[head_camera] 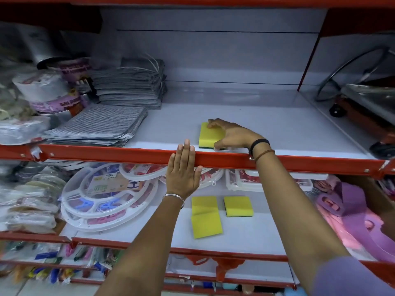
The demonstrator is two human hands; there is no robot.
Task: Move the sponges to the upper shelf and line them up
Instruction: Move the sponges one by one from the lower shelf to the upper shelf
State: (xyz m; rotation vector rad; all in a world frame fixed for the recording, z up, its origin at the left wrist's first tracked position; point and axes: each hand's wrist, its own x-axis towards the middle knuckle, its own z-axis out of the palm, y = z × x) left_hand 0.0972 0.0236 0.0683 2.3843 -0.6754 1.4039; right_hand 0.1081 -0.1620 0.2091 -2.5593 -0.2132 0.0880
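Note:
A yellow sponge with a green scouring base (205,136) lies on the white upper shelf (277,133) near its red front rail. My right hand (229,133) rests on it, fingers over its top and thumb at its near corner. My left hand (184,168) lies flat against the red rail (128,153), fingers together, holding nothing. On the lower shelf (256,231) lie three more yellow sponges: two touching end to end (205,216) and one apart to their right (238,206).
Stacks of grey striped cloths (100,124) fill the upper shelf's left side, with wrapped goods beyond. A metal trolley (363,103) stands at the right. On the lower shelf, white round plastic racks (102,197) lie at the left and purple plastic items (359,214) at the right.

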